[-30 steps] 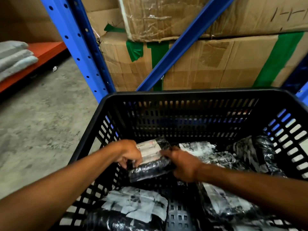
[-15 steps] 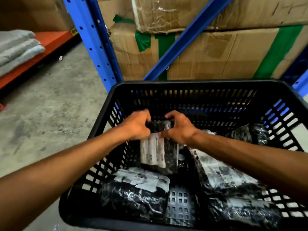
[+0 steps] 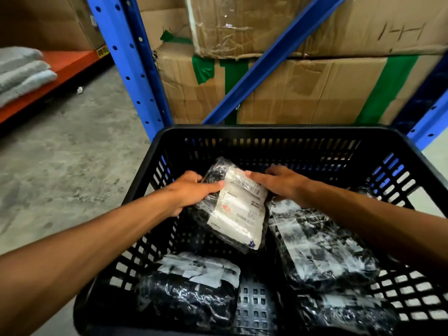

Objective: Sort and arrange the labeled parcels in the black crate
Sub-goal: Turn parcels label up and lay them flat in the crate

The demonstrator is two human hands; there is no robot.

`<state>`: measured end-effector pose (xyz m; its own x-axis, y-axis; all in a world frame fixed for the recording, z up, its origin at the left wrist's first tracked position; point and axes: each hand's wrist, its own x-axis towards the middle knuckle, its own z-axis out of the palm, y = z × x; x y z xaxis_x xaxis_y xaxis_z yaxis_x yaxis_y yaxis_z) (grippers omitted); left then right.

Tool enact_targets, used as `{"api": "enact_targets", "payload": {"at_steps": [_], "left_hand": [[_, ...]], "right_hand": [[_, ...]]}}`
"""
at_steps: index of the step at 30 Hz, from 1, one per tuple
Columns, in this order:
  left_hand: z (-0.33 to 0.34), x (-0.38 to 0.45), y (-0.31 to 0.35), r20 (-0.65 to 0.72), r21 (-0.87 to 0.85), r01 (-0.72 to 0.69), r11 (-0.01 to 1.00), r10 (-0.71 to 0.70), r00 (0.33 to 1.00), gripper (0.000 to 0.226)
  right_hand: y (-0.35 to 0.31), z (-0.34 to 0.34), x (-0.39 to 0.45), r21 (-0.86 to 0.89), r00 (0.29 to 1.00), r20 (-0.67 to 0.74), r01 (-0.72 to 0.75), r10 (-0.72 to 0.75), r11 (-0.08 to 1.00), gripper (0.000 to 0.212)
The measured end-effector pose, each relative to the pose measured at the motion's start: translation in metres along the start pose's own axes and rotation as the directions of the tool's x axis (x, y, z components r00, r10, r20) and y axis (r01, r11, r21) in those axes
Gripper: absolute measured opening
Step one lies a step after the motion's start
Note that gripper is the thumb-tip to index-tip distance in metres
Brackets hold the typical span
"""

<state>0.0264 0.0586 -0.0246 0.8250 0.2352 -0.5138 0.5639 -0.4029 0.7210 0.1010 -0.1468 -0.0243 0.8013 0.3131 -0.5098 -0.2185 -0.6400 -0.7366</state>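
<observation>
Head view, first voice: What are the hands doing?

Second voice: Both are on one parcel (image 3: 236, 204). The left hand (image 3: 191, 190) grips its upper left edge, fingers curled around the black wrap. The right hand (image 3: 282, 181) pinches the upper right corner, fingertips on the white label (image 3: 240, 207).

First voice: How does that parcel sit?

Second voice: Tilted, label facing up, its top end raised toward the far wall of the black crate (image 3: 266, 134), inside the crate, left of the middle. Whether its lower end rests on the bottom I cannot tell.

First voice: And the rest of the parcels?

Second voice: A long one (image 3: 320, 248) lies just beside it on the right, under the right forearm, label up. Another (image 3: 346, 311) lies nearer the camera along the right side. A fourth (image 3: 191, 287) lies at the near left corner, its label creased and partly torn. All are black, wrapped in shiny plastic. A strip of the perforated crate floor (image 3: 252, 304) shows between the near parcels.

First voice: Outside the crate?

Second voice: Blue rack posts (image 3: 131, 64) rise behind it, with taped cardboard boxes (image 3: 303, 90) stacked on the rack. Concrete floor (image 3: 60, 166) lies to the left, and folded grey cloths (image 3: 21, 71) rest on an orange shelf (image 3: 63, 66) at far left.
</observation>
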Motion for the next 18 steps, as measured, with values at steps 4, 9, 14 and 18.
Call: {"api": "enact_targets", "payload": {"at_steps": [4,9,14,18], "left_hand": [[0.004,0.001,-0.011,0.009,-0.04,0.137,0.99,-0.136,0.991,0.093],[0.012,0.016,-0.01,-0.146,0.085,0.155,0.984,-0.141,0.979,0.062],[0.019,0.015,-0.014,-0.053,0.332,0.206,0.92,-0.2,0.978,0.057],[0.027,0.019,-0.01,-0.008,0.541,0.123,0.832,-0.141,0.99,0.053]], "right_hand": [[0.01,0.017,0.009,0.057,0.988,0.09,-0.134,0.128,0.989,0.063],[0.01,0.048,0.022,0.025,0.992,0.021,-0.122,0.122,0.992,0.056],[0.014,0.076,0.035,-0.018,0.999,-0.003,-0.036,0.036,0.999,0.075],[0.018,0.091,0.034,-0.377,0.993,0.114,0.048,-0.005,0.925,0.107]]}}
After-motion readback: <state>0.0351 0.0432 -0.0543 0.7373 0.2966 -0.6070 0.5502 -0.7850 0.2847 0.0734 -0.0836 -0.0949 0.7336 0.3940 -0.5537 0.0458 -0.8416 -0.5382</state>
